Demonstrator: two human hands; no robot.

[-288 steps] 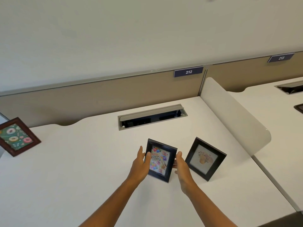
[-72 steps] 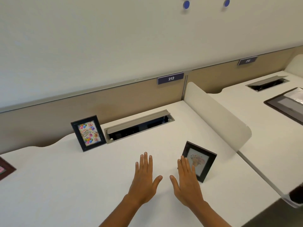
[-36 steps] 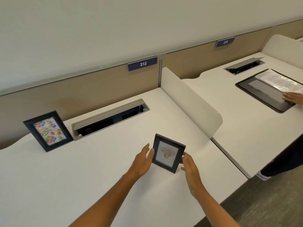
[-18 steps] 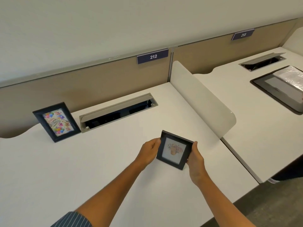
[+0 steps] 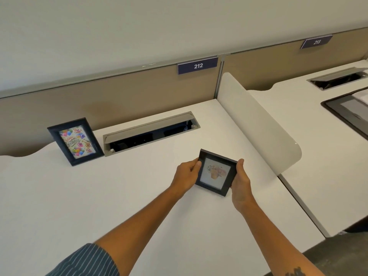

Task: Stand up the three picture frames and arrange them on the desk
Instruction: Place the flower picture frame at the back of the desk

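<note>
Labels: a dark blue plate reading "212" (image 5: pixel 197 65) on the tan partition behind the white surface (image 5: pixel 59 196); a second plate reading "213" (image 5: pixel 316 42) farther right.

Item 1: small square frame (image 5: pixel 216 172), black moulding, pale mat, picture of what looks like a peach-toned flower pot, too blurred to be sure. Held at mid-surface, front facing the camera and tilted; whether its lower edge touches the surface cannot be told. The left hand (image 5: pixel 187 176) grips its left edge with the thumb on the front; the right hand (image 5: pixel 241 182) is closed around its right edge.

Item 2: upright portrait frame (image 5: pixel 75 142), black moulding, colourful balloon card with script reading "Happy Birthday". Stands leaning back at the rear left of the surface, just beside the left end of the open cable tray (image 5: pixel 151 134).

Other: a white rounded divider (image 5: pixel 258 124) on the right edge; striped sleeve (image 5: pixel 85 261) on the left arm.
</note>
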